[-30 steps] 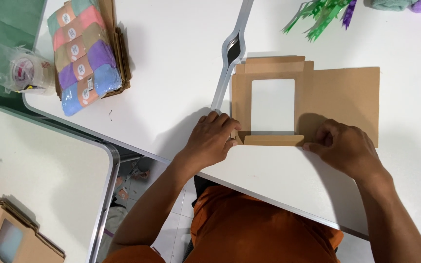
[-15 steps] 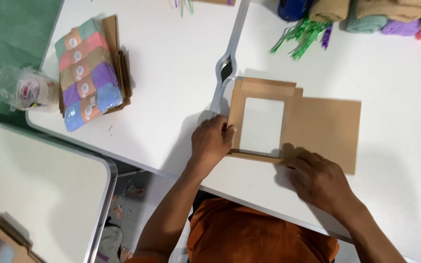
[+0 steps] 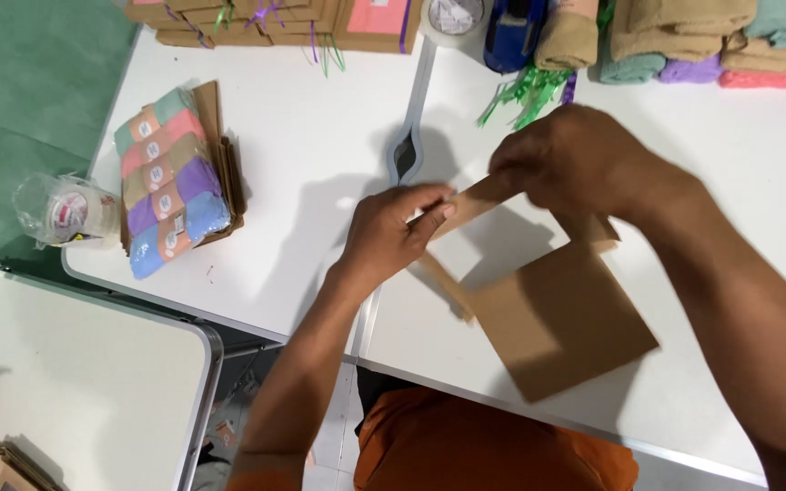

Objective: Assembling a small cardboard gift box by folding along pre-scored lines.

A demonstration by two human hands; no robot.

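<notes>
Leftmost, a clear plastic-wrapped roll (image 3: pixel 64 211) lies at the table edge, and just right of it a flat cardboard tray holds a row of folded cloths (image 3: pixel 170 180) in teal, pink, tan, purple and blue. Along the far edge sit finished brown boxes (image 3: pixel 256 20) tied with ribbon, then a tape roll (image 3: pixel 452 15), a blue dispenser (image 3: pixel 513 32) and loose green ribbon shreds (image 3: pixel 522 89); stacked towels (image 3: pixel 702 41) fill the far right.

Near the middle, the left hand (image 3: pixel 393 238) pinches the near-left end of a brown cardboard box blank (image 3: pixel 557 318), thumb and fingers closed on a raised flap. To the right, the right hand (image 3: pixel 584 159) grips the far edge of the same blank from above, fingers curled over it. The blank is lifted and tilted over the seam between two white tables (image 3: pixel 320 173), its solid panel hanging toward the near right and its window frame held between the hands.

Judging by this, the box is only partly shaped: one flap looks raised, while the large panel is flat and unfolded, nothing is packed inside it, and no ribbon is on it.
</notes>
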